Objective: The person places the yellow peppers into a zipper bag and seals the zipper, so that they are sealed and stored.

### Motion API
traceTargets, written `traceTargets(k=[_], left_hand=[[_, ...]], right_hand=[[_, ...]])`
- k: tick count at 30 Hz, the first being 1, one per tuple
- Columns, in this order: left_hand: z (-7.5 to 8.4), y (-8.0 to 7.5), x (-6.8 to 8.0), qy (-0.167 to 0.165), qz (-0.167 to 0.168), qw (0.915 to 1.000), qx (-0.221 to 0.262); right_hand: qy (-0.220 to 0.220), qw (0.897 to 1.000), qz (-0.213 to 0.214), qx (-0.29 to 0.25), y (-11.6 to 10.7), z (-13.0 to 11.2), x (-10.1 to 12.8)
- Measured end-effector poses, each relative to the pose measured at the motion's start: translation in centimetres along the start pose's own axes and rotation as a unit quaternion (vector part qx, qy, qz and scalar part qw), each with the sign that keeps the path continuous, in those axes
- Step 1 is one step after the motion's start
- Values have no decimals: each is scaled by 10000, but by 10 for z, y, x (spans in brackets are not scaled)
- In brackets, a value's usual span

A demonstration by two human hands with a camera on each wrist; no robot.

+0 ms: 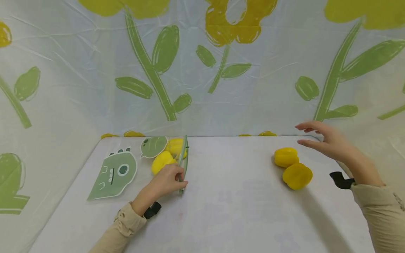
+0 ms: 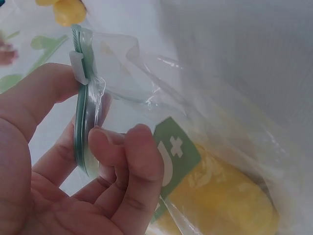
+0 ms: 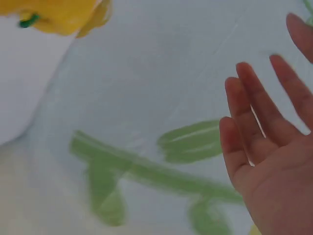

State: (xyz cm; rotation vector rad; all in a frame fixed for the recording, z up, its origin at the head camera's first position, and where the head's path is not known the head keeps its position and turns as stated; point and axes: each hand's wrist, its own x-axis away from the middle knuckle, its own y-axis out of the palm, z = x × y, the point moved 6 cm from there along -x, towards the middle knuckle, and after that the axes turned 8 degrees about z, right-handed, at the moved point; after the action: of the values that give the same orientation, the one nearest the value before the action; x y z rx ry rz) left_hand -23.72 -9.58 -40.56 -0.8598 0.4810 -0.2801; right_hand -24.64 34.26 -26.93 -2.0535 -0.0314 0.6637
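A clear zip bag (image 1: pixel 115 174) with green monster prints lies on the left of the table. Two yellow bell peppers (image 1: pixel 162 161) sit inside it near its mouth. My left hand (image 1: pixel 166 178) holds the green zip edge (image 2: pixel 80 127), the fingers curled about the bag's opening. A white slider (image 2: pixel 78 67) shows on that edge in the left wrist view. On the right, two more yellow bell peppers (image 1: pixel 297 176) rest side by side on the table. My right hand (image 1: pixel 329 142) is raised behind and to the right of them, fingers spread, holding nothing.
The white table (image 1: pixel 231 207) stretches between the bag and the loose peppers. Behind it hangs a pale sheet (image 1: pixel 269 80) printed with yellow flowers and green stems. A black band (image 1: pixel 343 181) is on the right wrist, with another on the left.
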Motion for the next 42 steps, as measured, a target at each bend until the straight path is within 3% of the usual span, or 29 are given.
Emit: traceTargets(k=[5, 8, 12, 16, 20, 27, 31, 38, 42], left_hand=[[2, -1, 0, 22, 23, 10000, 34], [2, -2, 0, 34, 27, 10000, 30], [1, -1, 0, 47, 24, 10000, 49], [0, 0, 0, 89, 32, 9999, 78], [0, -1, 0, 76, 40, 9999, 94], [-1, -3, 0, -37, -19, 9999, 102], [-1, -3, 0, -64, -30, 10000, 69], [-2, -3, 0, -3, -12, 10000, 56], [-2, -4, 0, 64, 9, 9999, 90]], right_hand=[[1354, 9899, -86, -416, 4, 50, 53], [2210, 9712, -514, -725, 24, 74, 82], [3113, 9339, -1009, -1436, 54, 87, 112], [3664, 9012, -1396, -1845, 77, 86, 125], [3882, 8881, -1472, -1975, 89, 85, 126], [3902, 8946, -991, -1942, 99, 80, 125], [3870, 9005, -966, -1732, 96, 78, 123], [3758, 9057, -1168, -1579, 78, 69, 117], [3408, 9201, -1053, -1619, 63, 54, 101]])
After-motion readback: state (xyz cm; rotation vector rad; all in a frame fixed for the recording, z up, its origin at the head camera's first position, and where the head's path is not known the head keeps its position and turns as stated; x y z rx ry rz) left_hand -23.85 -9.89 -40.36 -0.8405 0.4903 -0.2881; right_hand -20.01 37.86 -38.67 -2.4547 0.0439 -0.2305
